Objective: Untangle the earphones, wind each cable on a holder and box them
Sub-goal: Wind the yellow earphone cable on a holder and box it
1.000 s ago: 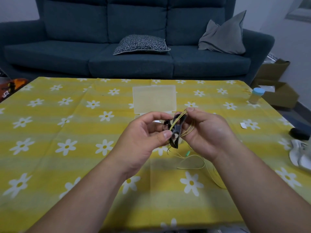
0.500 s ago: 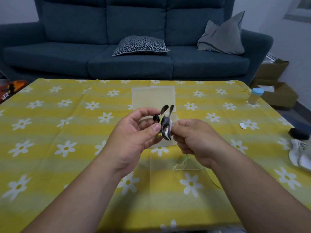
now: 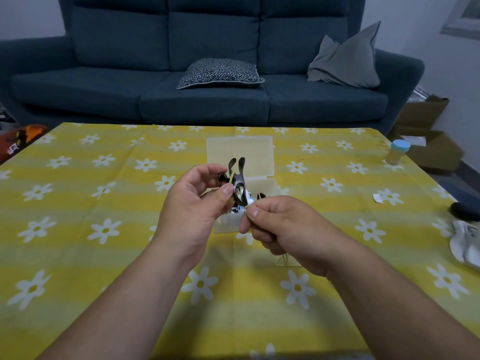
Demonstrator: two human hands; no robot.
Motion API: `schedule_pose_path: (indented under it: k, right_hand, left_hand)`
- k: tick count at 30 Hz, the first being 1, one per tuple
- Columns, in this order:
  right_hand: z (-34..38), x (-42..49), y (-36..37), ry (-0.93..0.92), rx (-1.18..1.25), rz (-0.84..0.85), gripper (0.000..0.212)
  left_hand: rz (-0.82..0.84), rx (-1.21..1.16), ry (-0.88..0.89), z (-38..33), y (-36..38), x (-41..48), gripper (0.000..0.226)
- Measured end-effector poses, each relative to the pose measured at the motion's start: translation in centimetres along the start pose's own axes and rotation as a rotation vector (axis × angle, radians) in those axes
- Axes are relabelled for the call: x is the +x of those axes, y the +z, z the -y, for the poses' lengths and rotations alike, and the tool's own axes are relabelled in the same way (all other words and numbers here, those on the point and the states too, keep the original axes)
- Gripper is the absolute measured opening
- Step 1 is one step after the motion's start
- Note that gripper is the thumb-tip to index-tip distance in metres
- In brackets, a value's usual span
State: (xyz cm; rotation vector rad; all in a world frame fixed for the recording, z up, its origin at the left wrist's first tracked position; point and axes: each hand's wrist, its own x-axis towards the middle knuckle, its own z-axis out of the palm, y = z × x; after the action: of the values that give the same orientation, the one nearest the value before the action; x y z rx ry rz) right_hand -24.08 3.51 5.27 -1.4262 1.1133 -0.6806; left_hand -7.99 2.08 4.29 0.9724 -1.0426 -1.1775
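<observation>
Over the table [image 3: 78, 255], just near of the box [image 3: 259, 152], the left hand [image 3: 192, 211] grips the holder [image 3: 238, 183]; the right hand [image 3: 285, 229] pinches the cable [image 3: 231, 175] (yellow, a turn already on the holder). Winding is likely in hand; next, another taut wrap round it.

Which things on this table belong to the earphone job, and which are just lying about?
For the job: the black holder in the left hand; the yellow cable pinched by the right hand; the open clear box behind them.
Lying about: the blue-capped jar; the paper scrap; the black thing and the white thing at the right edge.
</observation>
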Motion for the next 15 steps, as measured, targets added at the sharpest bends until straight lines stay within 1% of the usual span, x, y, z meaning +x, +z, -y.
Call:
schedule_pose_path:
  k: [6,11,15]
  right_hand:
    - [0.5,-0.5,-0.2,-0.014,-0.082,0.060,0.034]
    - [1.4,-0.9,-1.4,-0.016,-0.052,0.041,0.035]
    - [1.5,-1.0,-1.6,-0.039,-0.065,0.062,0.028]
  left_hand:
    - [-0.011,0.015,0.012,-0.2,-0.2,0.2,0.025]
    - [0.050,0.006,-0.009,-0.5,-0.4,0.2,0.027]
    - [0.092,-0.030,-0.034,-0.8,-0.6,0.2,0.024]
